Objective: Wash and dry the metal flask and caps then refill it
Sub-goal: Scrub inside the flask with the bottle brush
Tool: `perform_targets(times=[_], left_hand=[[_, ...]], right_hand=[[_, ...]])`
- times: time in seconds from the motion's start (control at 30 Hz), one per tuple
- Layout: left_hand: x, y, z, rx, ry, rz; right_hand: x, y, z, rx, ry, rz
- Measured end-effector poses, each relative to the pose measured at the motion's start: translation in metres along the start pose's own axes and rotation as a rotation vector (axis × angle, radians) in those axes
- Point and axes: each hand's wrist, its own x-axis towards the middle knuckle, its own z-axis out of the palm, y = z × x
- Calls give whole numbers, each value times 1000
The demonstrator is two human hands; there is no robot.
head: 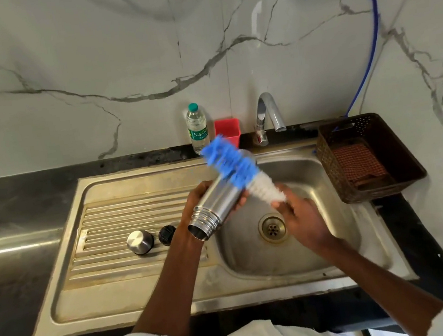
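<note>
L hand (200,198) is curled round the metal flask (214,209), tipped over the sink (143,177) w/ its open mouth toward the person. R hand (301,215) grips a blue & white brush (239,171), bristles on the flask's far end. Flask is shiny, no cap.
</note>
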Motion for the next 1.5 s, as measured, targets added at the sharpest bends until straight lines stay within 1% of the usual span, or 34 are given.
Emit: perform_targets(times=[0.03,0.07,0.1,0.13,0.17,0.2,0.27,0.3,0.33,0.37,0.4,0.47,0.53,0.6,0.67,0.73,0.77,0.8,0.9,0.97,1.03,1.1,1.23,1.3,1.37,1.43,1.5], left_hand=[[6,1,1,-57,-67,-51],[10,1,2,-89,-110,-71],[15,-1,-2,-159,-100,-83],[11,-3,0,-222,-65,-109],[8,-8,2,-239,13,-72],[4,-12,1,-220,49,-18],[-2,-20,-14,-75,212,112],[-5,-20,-23,-9,274,168],[-7,-16,-29,1,260,158],[-7,-9,-28,-14,177,137],[-8,-3,-21,-44,51,93],[-9,10,-7,-104,-113,0],[-5,9,0,-154,-176,-39],[4,-1,-6,-155,-147,-41],[9,-6,-5,-98,-19,14],[12,-5,-2,-58,137,106],[13,-4,1,-73,206,163],[15,-2,2,-116,246,210],[19,5,-4,-245,324,343],[23,8,-14,-291,370,399],[29,10,-23,-346,384,441],[28,14,-22,-385,378,465],[21,9,0,-423,315,456],[20,8,6,-444,343,467],[21,13,6,-492,367,483],[23,19,0,-527,375,487],[23,20,-3,-517,381,500]], right_hand=[[8,4,0,2,45,73],[12,5,-1,-1,69,105],[14,5,-1,-7,57,100],[12,1,-1,-3,15,61],[7,-4,0,2,-41,1],[1,-8,0,13,-106,-74],[-11,-14,-2,-3,-212,-212],[-13,-13,-2,-29,-221,-260],[-10,-11,-2,-36,-202,-267],[-4,-8,0,-23,-154,-224],[4,-5,2,0,-101,-138],[25,0,2,31,-18,52],[37,2,1,71,-37,139],[40,1,4,55,-92,167],[37,-2,10,102,-125,268],[34,-7,16,247,-135,420],[32,-11,17,267,-125,458],[29,-16,16,258,-120,453],[6,-48,-1,134,-124,335],[-16,-74,-15,-69,-129,245],[-32,-92,-28,-246,-132,197],[-35,-100,-29,-308,-143,205],[6,-106,-11,-394,-137,236],[24,-110,-7,-442,-153,272],[16,-119,-9,-526,-171,222],[-13,-130,-12,-625,-239,141],[-33,-137,-16,-657,-283,124]])
